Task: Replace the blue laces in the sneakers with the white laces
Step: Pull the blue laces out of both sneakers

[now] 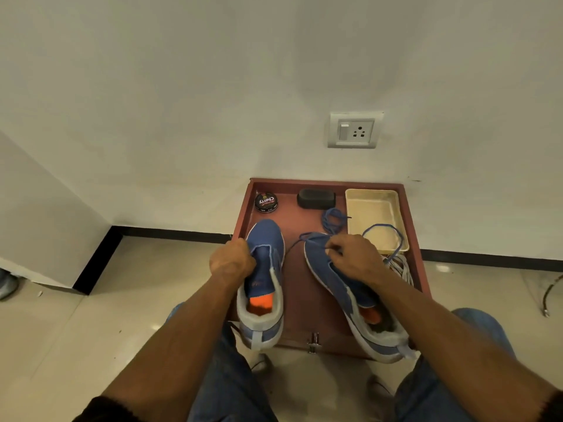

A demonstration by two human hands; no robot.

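Note:
Two blue sneakers with grey collars and orange insoles stand on a reddish wooden board [292,300]. My left hand [232,259] grips the left sneaker [264,287] at its tongue; no lace shows in that shoe. My right hand [355,256] lies over the front of the right sneaker [341,287] and pinches a blue lace [393,231], which loops over the tray. A second blue lace [332,218] lies loose on the board. White laces [402,268] lie bundled at the board's right edge, partly behind my right hand.
A cream tray [376,219] sits at the board's back right, with a black brush block [316,198] and a round polish tin [266,202] along the back. The board stands against a white wall with a socket [355,130]. Tiled floor lies on both sides.

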